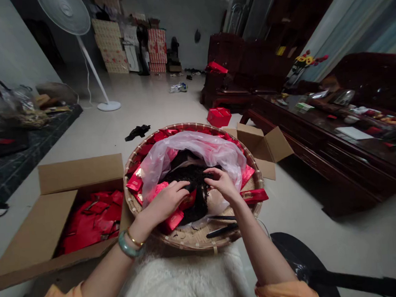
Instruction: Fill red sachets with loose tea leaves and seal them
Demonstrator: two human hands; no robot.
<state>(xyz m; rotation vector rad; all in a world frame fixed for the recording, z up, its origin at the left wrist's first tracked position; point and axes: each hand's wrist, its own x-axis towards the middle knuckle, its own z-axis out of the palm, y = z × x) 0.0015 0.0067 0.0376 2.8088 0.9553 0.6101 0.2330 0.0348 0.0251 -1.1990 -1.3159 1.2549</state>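
Observation:
A round woven bamboo basket [257, 180] sits in front of me. In it lies a spread clear plastic bag [157, 158] filled with dark, loose, dried material that resembles tea leaves [195, 171]. My left hand [172, 196], with a green bangle and a gold one on its wrist, is closed on a red packet [191, 199]; dark material shows at the packet's top. My right hand [219, 182] reaches over the dark leaves, thumb and fingers curved and apart. Two black stick-like tools [221, 230] lie in the basket below it. Red packets [135, 180] ring the bag.
An open cardboard box [57, 219] full of red packets [90, 221] stands at left. Another open box [266, 145] and a red box [219, 116] are beyond the basket. A white fan [108, 106] stands behind; a dark wooden table [307, 144] is at right, a black round base [292, 255] nearer.

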